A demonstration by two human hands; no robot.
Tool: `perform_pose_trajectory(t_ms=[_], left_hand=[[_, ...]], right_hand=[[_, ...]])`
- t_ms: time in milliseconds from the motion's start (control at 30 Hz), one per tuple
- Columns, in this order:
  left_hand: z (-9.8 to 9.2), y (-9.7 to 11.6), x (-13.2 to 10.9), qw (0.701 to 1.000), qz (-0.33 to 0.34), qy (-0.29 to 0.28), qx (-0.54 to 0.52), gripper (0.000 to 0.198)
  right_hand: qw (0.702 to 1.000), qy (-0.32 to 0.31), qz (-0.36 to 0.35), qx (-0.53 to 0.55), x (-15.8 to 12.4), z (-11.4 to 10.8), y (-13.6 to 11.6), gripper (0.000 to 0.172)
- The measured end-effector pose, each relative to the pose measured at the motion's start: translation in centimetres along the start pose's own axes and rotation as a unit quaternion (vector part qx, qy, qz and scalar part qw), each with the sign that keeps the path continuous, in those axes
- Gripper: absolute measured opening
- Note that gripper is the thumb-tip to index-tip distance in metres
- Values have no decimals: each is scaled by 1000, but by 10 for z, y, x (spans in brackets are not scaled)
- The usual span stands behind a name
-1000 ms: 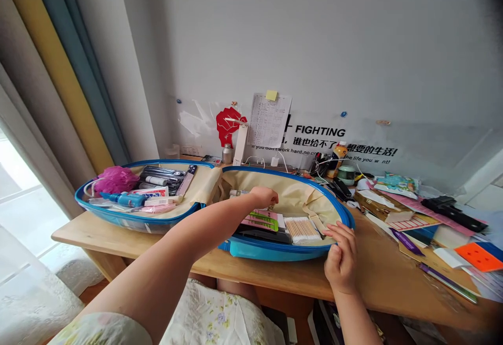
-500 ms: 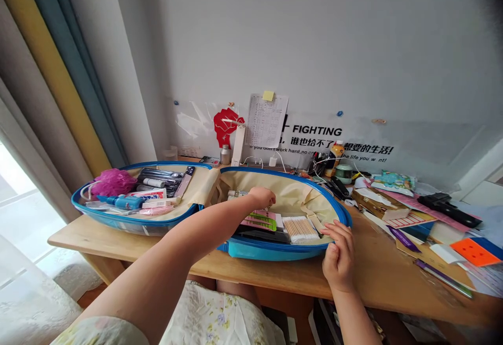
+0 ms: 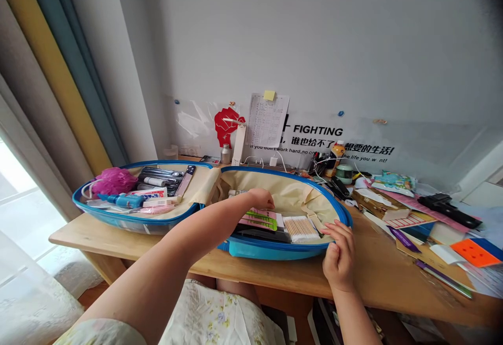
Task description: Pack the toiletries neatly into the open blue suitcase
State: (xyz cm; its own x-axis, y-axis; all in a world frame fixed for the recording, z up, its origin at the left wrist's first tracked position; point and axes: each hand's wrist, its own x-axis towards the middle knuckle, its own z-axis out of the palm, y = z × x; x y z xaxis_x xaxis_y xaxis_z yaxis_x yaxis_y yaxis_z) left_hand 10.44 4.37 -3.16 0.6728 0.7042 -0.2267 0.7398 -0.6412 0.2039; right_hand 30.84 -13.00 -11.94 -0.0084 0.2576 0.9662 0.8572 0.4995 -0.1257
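An open blue-rimmed suitcase (image 3: 251,249) with a beige lining lies across the desk. My left hand (image 3: 261,198) reaches down into its right half, fingers curled and largely hidden, so what they hold cannot be made out. Just below that hand are a green-and-pink packet (image 3: 262,221) and a pack of cotton swabs (image 3: 301,228); partly behind the wrist lies a small clear bottle (image 3: 236,193). My right hand (image 3: 338,253) is closed over the case's right rim, fingers over the edge and thumb outside.
In the case's left half sit a pink bath puff (image 3: 116,181), a blue bottle (image 3: 126,201), a toothpaste box (image 3: 151,193) and dark packaged tools (image 3: 167,177). Papers, an orange card (image 3: 473,252) and a black stapler-like object (image 3: 448,210) clutter the desk's right side. A wall stands behind.
My left hand has sunk very slightly into the case's right half. The right hand stays at the rim, and the items in the case look unmoved.
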Motion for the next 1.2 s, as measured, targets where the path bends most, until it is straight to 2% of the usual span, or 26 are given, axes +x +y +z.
perform_pose_trajectory(t_ms=[433, 533, 667, 767, 933, 1200], left_hand=[[4, -4, 0, 999, -18, -1, -34, 36], [1, -1, 1, 997, -34, 21, -59, 35], [-8, 1, 2, 989, -49, 72, -119, 42], [-12, 0, 1, 981, -40, 83, -169, 45], [-5, -2, 0, 975, -7, 70, -212, 42], [-1, -1, -1, 990, 45, 52, -126, 32]], right_hand=[[1000, -5, 9, 2, 0, -1, 0, 31], [1000, 6, 8, 6, 1, 0, -1, 32], [1000, 2, 1, -3, 2, 0, -2, 31], [1000, -1, 0, -8, 2, 0, -2, 30], [1000, 3, 2, -4, 1, 0, 0, 31], [1000, 5, 0, -3, 1, 0, 0, 31]])
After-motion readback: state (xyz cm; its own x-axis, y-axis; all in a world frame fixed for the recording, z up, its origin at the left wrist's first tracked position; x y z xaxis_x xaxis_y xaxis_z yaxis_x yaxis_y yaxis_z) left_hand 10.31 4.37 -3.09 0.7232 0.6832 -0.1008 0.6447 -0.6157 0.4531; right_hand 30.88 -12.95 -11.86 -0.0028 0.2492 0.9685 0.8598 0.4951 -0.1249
